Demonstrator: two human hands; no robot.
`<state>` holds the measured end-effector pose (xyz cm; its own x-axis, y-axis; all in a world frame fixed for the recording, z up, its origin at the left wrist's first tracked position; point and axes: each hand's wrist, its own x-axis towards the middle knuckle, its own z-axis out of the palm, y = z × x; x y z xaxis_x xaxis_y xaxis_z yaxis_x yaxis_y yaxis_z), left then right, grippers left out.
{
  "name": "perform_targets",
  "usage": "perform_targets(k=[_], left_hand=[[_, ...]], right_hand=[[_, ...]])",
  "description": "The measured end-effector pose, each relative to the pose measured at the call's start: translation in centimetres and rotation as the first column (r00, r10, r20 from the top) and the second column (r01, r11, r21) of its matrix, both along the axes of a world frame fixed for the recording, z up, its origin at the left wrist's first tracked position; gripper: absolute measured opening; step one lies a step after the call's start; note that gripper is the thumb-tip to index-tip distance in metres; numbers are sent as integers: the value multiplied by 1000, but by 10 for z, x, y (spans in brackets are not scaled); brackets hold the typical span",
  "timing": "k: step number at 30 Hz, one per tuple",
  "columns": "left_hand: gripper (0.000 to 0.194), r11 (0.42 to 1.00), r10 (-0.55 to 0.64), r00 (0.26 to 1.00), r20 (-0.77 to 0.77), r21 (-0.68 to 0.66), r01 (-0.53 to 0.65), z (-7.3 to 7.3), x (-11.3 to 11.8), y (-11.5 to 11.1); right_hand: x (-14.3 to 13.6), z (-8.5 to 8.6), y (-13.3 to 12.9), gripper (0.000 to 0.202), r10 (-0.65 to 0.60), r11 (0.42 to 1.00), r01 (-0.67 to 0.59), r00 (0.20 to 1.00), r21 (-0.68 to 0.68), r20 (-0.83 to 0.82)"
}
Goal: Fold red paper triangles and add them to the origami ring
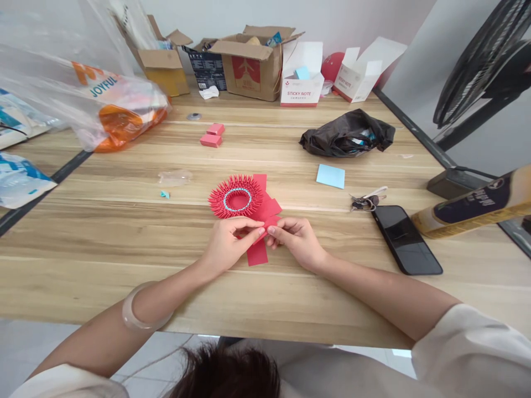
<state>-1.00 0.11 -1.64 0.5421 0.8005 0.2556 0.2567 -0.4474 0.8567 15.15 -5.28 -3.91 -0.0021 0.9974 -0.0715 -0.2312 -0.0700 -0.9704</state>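
A small piece of red paper [270, 222] is pinched between both hands near the middle of the table. My left hand [238, 237] grips its left side with thumb and forefinger. On its right side, the thumb and fingers of my right hand [292, 236] are closed. Flat red paper strips [258, 254] lie under and around the hands, partly covered by them. Just behind my left hand sits a round, spiky red ring of folded paper pieces [235, 197] with a light blue band inside.
Two red paper stacks [211, 140] and a blue pad [331, 176] lie farther back. A black bag [348, 134], keys [365, 202] and a phone [407, 239] are at the right. Boxes [251, 66] line the wall; a plastic bag [124, 113] stands back left.
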Motion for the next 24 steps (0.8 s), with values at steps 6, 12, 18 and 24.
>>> perform_targets(k=[6,12,18,24], left_hand=[[12,1000,14,1000,-2,-20,-14,2,1,0],[12,999,14,1000,13,-39,-13,0,0,0],[11,999,7,1000,16,-35,-7,1,0,1],[12,1000,-2,1000,19,-20,2,0,0,1]], right_hand=[[0,-3,1,23,-35,999,35,997,-3,-64],[2,-7,3,22,0,1000,-3,995,-29,-97],[3,-6,4,22,38,999,-41,996,-35,-85],[3,-5,4,23,40,998,-43,996,-35,-77]])
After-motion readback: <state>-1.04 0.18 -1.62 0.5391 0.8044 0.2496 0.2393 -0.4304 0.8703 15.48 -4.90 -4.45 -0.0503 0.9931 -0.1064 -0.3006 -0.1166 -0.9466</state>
